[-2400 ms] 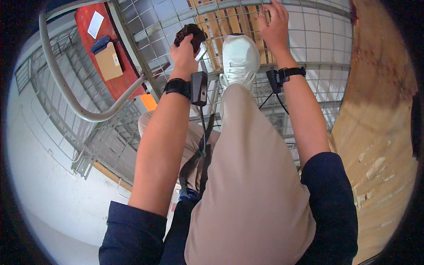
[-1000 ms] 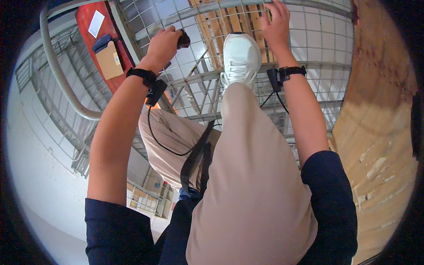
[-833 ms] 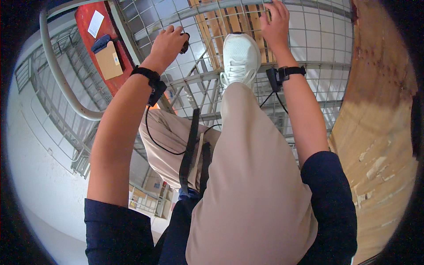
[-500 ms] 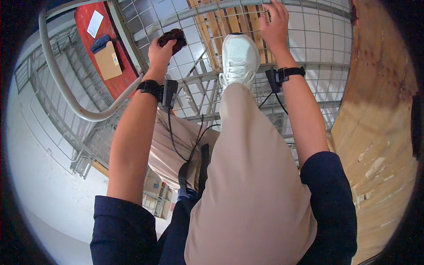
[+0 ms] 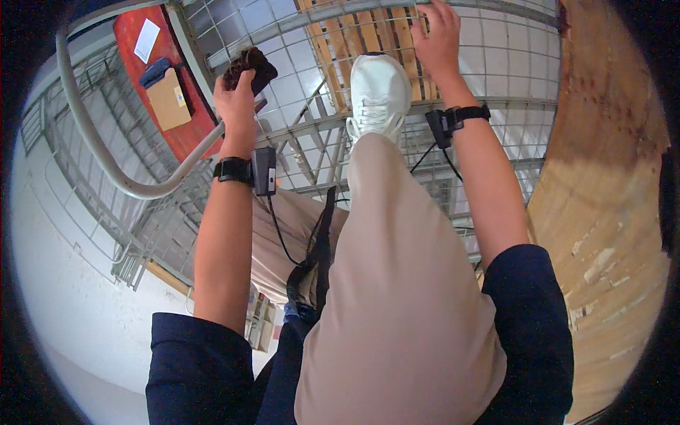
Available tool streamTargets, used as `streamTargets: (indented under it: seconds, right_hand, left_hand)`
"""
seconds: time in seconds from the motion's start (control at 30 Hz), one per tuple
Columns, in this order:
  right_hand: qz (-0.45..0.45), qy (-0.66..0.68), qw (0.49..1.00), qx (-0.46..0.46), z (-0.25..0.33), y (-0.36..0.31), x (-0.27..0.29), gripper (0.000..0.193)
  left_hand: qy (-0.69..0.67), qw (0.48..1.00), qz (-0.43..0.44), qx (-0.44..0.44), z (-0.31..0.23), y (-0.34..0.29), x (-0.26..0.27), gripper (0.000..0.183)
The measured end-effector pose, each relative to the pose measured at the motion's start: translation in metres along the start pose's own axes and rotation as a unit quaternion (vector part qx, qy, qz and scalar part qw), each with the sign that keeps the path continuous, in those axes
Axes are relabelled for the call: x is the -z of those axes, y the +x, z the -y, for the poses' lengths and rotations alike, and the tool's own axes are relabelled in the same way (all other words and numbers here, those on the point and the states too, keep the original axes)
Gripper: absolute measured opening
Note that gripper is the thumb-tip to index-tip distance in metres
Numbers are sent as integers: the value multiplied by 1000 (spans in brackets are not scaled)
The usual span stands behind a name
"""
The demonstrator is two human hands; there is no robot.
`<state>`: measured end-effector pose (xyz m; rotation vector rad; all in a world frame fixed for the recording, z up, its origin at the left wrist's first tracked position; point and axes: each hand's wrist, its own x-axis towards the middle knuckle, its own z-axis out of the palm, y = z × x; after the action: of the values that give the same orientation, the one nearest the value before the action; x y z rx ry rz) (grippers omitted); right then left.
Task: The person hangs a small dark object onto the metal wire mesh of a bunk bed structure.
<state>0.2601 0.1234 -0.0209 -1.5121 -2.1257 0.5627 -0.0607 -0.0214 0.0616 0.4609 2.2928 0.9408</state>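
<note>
At the upper left, my left hand [image 5: 236, 106] is closed around a dark brown, crumpled cloth-like bundle [image 5: 258, 71], held above the wire mesh. My right hand [image 5: 439, 42] is at the top, its fingers curled over the metal rail [image 5: 489, 6] of a grey wire-mesh cage [image 5: 510, 64]; its fingertips are partly hidden. Between the hands, my white shoe [image 5: 380, 88] rests on or just over the mesh, with the knee in beige trousers raised. Each wrist wears a black strap with a small box and a cable.
A wooden slatted pallet [image 5: 336, 53] lies beyond the mesh. To the left, a red board [image 5: 131, 42] carries cardboard, a dark blue item and a white paper, beside a bent grey tube [image 5: 106, 170]. A worn wooden panel [image 5: 602, 177] stands at the right.
My left hand has shifted left and slightly down with the dark brown bundle, and its wrist has turned. My right hand stays at the rail. The view has drifted slightly.
</note>
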Motion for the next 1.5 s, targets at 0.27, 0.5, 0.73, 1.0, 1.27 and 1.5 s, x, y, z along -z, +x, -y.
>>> streamTargets:
  seconds: [0.27, 0.5, 0.73, 1.0, 1.27, 1.5]
  right_hand:
    - [-11, 0, 1000, -6, 9, 5, 2, 27]
    - [-16, 3, 1000, 0, 1, 5, 3, 26]
    - [-32, 18, 999, 15, -7, 5, -4, 27]
    - [-39, 9, 999, 16, -3, 3, -6, 30]
    - [-36, 2, 999, 20, -5, 1, -8, 32]
    - [-13, 21, 1000, 0, -16, -3, -13, 32]
  left_hand:
    - [253, 944, 71, -199, 49, 41, 28, 34]
    - [359, 889, 120, -258, 42, 49, 21, 38]
    - [159, 968, 146, 124, 40, 70, 20, 56]
    - [464, 844, 165, -215, 28, 60, 12, 37]
    - [559, 671, 271, -405, 10, 55, 31, 37]
    - [475, 826, 173, -248, 45, 69, 22, 36]
